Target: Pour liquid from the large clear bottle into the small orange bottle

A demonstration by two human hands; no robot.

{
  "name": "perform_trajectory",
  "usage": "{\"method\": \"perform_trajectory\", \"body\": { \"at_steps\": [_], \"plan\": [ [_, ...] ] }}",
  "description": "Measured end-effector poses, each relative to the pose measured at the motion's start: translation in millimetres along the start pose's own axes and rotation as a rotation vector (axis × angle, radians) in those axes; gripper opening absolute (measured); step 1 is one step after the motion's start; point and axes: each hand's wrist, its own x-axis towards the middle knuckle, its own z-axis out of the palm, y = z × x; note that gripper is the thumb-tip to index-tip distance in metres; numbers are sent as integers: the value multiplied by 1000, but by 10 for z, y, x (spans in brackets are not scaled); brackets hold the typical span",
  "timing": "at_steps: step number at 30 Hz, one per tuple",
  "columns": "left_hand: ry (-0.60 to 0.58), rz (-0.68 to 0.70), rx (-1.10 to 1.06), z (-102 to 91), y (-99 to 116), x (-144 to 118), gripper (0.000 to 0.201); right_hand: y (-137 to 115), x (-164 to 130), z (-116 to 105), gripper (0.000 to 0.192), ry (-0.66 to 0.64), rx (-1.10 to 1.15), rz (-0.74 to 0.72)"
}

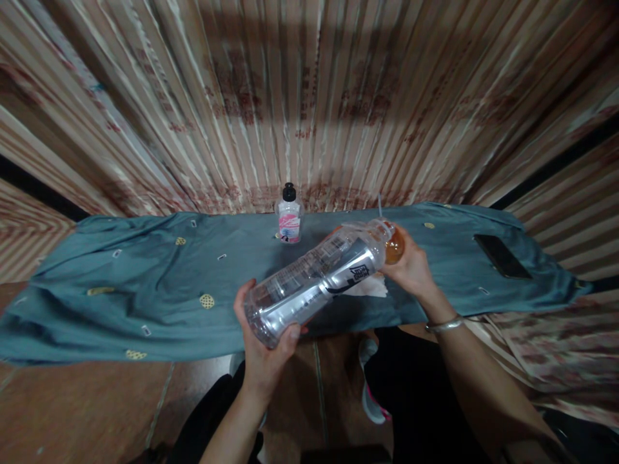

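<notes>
Clear bottle tipped toward an amber cup over the blue-draped table.

Left hand (268,351), forearm rising from below, grips the base of the clear plastic bottle (314,280), held nearly level with its neck slanting up-right. Right hand (411,267), wrist wearing a silver bangle (443,325), is wrapped around a small cup of amber liquid (394,246) at the bottle's mouth, above the blue cloth (145,283).

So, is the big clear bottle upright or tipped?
Tipped. The clear bottle lies nearly sideways; the left hand holds its base, and its neck points toward the right hand.
</notes>
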Motion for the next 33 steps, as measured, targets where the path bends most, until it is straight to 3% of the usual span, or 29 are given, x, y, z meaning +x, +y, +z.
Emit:
{"method": "perform_trajectory", "body": {
  "at_steps": [11,15,22,33],
  "plan": [
    [-14,-60,-64,-51,-98,49,85,4,4,1,93,9,14,5],
    [-20,-24,-117,-82,-168,79,85,16,4,9,92,23,16,6],
    [58,-113,-123,27,0,45,87,-49,-1,-3,92,29,-29,18],
    [45,-38,-77,28,46,31,88,-128,-31,31,93,79,-130,59]
  ]
}}
